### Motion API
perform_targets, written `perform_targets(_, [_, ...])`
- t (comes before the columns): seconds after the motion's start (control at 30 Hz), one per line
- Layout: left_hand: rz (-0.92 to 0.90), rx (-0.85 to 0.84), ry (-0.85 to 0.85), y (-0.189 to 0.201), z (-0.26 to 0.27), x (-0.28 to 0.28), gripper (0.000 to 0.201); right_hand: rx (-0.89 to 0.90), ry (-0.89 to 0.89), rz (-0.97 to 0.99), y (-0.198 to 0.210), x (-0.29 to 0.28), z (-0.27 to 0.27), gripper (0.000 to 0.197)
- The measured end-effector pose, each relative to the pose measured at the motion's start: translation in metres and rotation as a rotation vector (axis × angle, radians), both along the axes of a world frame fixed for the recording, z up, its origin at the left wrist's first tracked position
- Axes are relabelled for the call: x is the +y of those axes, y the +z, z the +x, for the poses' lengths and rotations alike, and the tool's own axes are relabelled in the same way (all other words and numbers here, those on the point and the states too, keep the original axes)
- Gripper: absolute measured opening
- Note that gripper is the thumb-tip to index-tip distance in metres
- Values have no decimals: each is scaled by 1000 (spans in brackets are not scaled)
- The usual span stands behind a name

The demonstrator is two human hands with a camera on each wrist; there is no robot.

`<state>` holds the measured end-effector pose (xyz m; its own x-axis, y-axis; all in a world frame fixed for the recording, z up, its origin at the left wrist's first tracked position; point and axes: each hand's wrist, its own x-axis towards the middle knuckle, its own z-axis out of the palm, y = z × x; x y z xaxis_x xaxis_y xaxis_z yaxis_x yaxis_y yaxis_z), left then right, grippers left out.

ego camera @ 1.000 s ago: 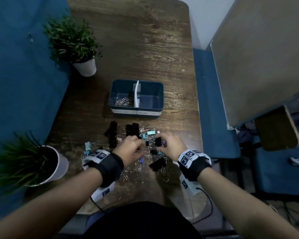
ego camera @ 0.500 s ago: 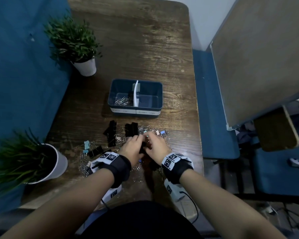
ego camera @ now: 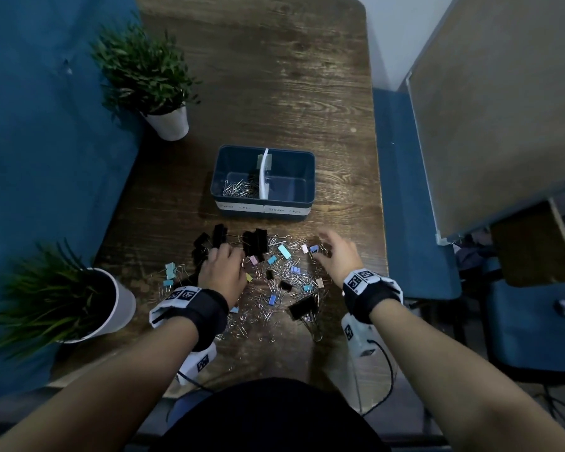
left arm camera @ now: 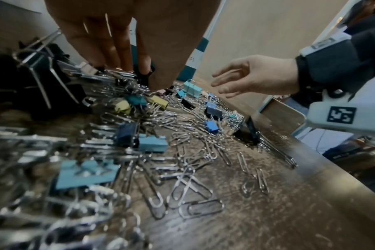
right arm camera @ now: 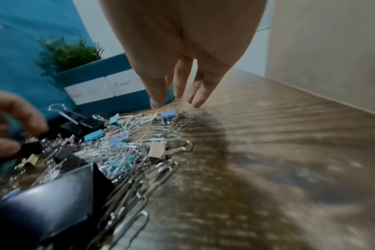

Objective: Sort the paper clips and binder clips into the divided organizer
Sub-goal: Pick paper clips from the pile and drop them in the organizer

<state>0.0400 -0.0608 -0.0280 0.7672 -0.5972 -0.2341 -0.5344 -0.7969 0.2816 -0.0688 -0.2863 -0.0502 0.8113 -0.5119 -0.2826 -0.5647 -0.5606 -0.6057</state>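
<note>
- While your left hand (ego camera: 223,272) digs fingers-down into the mixed pile (ego camera: 274,282) just in front of the organizer (ego camera: 263,203), can't tell if it's got anything; pinch one type only.
- Right hand (ego camera: 336,256) hovers w/ fingers spread, holding nothing: grab binder clips (ego camera: 283,251), drop them right of the divider (ego camera: 264,177).
- Paper clips (ego camera: 238,188) go left.
</note>
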Motion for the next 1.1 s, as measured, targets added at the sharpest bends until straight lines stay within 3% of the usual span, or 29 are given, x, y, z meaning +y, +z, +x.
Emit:
perform_targets(0.1, [-86,5,-106,8,-5,-19,42,57,108,-42,-2,9,13,58])
perform_targets(0.17, [-79,-21,-267,11,-9,-38,52,99,169,-134,-3,17,18,53])
perform_targets(0.27, [50,-78,-538,9,-12,-64,57,95,212,-198,-5,23,20,43])
perform_targets(0.33, [155,-96,-631,5,-11,-70,52,73,224,-201,-3,24,20,34])
perform_targets(0.53, [193,-24,-513,4,3,-53,40,108,194,-174,0,10,5,28])
perform_targets(0.67, [146,-46,-441,3,10,-39,35,27,145,-158,-1,4,-7,27])
perform_targets(0.8, [44,-61,-486,0,0,-36,29,-17,310,-178,6,15,-9,31])
perform_targets(0.9, [60,64,-485,-3,-15,-37,33,-2,430,-162,10,29,-3,37])
perform_targets(1.0, [125,139,-485,-9,-25,-38,40,24,523,-194,9,40,4,29])
perform_targets(1.1, [45,176,-440,-15,-27,-32,40,74,545,-232,14,41,7,27])
